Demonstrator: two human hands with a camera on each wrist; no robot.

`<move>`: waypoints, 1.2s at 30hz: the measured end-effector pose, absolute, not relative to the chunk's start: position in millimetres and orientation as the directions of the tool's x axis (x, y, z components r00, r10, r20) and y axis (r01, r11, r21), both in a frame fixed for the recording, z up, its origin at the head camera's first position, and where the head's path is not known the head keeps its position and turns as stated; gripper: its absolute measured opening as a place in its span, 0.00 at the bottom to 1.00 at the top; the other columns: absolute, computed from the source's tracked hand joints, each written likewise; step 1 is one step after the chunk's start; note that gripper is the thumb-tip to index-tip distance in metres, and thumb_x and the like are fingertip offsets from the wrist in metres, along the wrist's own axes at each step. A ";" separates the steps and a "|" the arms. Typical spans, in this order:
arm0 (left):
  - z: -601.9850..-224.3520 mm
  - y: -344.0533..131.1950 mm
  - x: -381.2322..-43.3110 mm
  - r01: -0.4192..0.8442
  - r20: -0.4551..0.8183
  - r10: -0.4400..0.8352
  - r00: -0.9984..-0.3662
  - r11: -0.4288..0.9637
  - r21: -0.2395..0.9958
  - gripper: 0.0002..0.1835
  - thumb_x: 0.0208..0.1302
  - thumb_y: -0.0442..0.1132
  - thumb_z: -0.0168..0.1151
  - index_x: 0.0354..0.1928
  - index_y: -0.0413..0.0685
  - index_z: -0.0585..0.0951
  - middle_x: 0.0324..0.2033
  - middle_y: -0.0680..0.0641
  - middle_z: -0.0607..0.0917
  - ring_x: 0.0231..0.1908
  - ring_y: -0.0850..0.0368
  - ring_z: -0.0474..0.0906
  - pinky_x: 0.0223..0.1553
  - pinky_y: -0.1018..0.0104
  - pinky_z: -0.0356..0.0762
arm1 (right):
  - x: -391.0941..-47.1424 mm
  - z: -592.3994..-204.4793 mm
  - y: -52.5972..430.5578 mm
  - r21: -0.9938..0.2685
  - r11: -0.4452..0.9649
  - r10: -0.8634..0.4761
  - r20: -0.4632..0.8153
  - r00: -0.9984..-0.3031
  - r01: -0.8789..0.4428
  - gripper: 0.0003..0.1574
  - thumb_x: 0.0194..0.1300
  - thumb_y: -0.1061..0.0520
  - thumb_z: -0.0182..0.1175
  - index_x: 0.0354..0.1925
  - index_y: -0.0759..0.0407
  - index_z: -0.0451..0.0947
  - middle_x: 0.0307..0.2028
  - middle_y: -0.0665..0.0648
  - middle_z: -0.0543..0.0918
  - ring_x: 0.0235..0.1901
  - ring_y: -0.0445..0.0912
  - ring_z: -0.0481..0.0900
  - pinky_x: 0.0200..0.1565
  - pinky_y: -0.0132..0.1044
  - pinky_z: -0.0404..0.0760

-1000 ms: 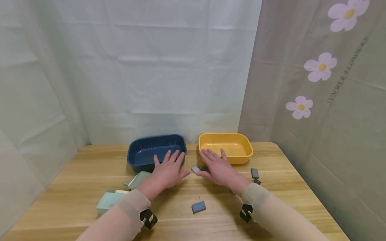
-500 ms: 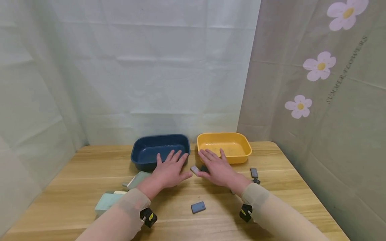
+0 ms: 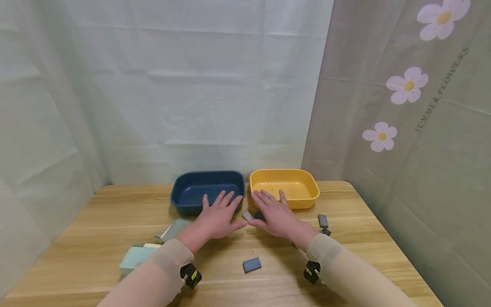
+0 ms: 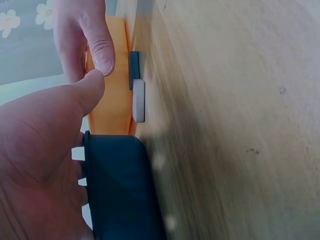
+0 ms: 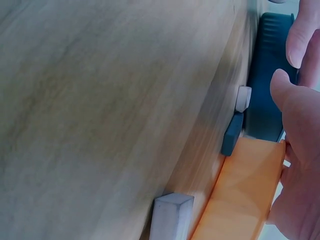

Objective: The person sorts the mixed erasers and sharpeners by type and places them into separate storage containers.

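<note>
My left hand (image 3: 218, 219) lies over the near rim of a dark blue plastic basin (image 3: 187, 209), fingers spread and straight. In the left wrist view its fingers show beyond the basin's wall (image 4: 120, 190), partly hidden. My right hand (image 3: 279, 218) reaches over the near left rim of a yellow plastic basin (image 3: 307, 204), fingers straight, thumb out. The thumbs point toward each other across a narrow gap. In front of the basins, close to the right thumb, lie a light grey block (image 3: 247, 215) and a dark block (image 3: 259, 215). Neither hand grips anything.
A blue-grey block (image 3: 252, 265) lies nearer on the wooden table (image 3: 276, 285). To the right lie a grey block (image 3: 323, 220) and a small dark piece (image 3: 326, 232). By the left forearm are a pale green box (image 3: 135, 258) and a grey-green object (image 3: 177, 227). Curtains hang behind.
The dark blue basin has slid right along with my left hand, narrowing the gap to the yellow basin. My right hand stays almost in place on the yellow basin.
</note>
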State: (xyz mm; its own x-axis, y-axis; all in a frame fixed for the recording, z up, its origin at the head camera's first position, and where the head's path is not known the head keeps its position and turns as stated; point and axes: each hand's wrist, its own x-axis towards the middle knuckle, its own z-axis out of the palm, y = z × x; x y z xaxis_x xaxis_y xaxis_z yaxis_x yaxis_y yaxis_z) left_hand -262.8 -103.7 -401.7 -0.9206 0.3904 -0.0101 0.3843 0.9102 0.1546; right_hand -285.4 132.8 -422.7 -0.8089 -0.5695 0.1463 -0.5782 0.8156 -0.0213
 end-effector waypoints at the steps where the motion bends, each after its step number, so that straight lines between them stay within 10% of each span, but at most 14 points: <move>1: -401.9 -103.4 -263.1 0.386 -0.011 0.392 -0.920 0.910 0.154 0.47 0.78 0.70 0.60 0.88 0.54 0.62 0.87 0.41 0.58 0.86 0.35 0.48 0.75 0.14 0.40 | -285.3 -422.9 132.6 -0.017 0.815 -0.570 0.147 -0.808 -0.579 0.59 0.78 0.24 0.58 0.89 0.56 0.56 0.86 0.57 0.60 0.85 0.56 0.56 0.79 0.77 0.43; 36: -399.6 -105.1 -263.2 0.375 0.067 0.370 -0.927 0.920 0.115 0.49 0.77 0.73 0.58 0.88 0.52 0.63 0.86 0.41 0.59 0.86 0.36 0.49 0.77 0.17 0.36 | -286.4 -420.6 126.2 0.007 0.805 -0.584 0.185 -0.791 -0.593 0.58 0.80 0.25 0.56 0.88 0.57 0.57 0.87 0.57 0.59 0.86 0.56 0.54 0.82 0.71 0.46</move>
